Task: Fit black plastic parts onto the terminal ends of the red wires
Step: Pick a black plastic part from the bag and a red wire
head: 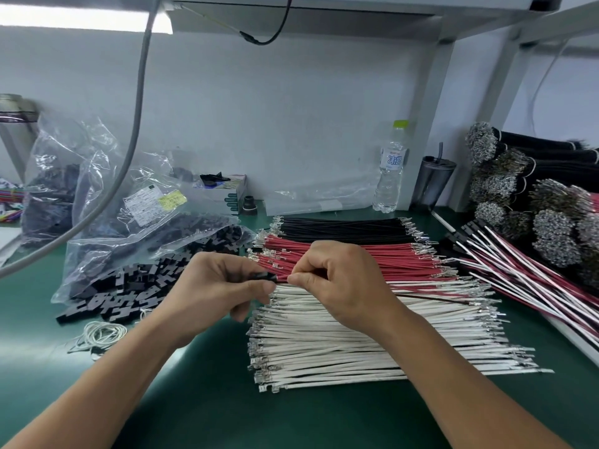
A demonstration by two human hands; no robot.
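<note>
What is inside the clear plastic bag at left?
The clear plastic bag holds black plastic parts, some spilling onto the green mat. A printed label and glare hide the rest.

- Black plastic part (pixel 264 276), matt, pinched in the left hand's fingertips (pixel 259 286).
- Red wire (pixel 431 297) pinched by the right hand's fingertips (pixel 296 278): smooth insulation.
- Red wires (pixel 372 256) just beyond the fingers: smooth insulation, shiny metal terminals.
- White wires (pixel 340 348) below the fingers: matt insulation, bright metal ends.
- Plastic bag (pixel 97 202) left of the fingers: clear, glossy, crinkled.
- Table (pixel 194 400): green, smooth, matt.
</note>
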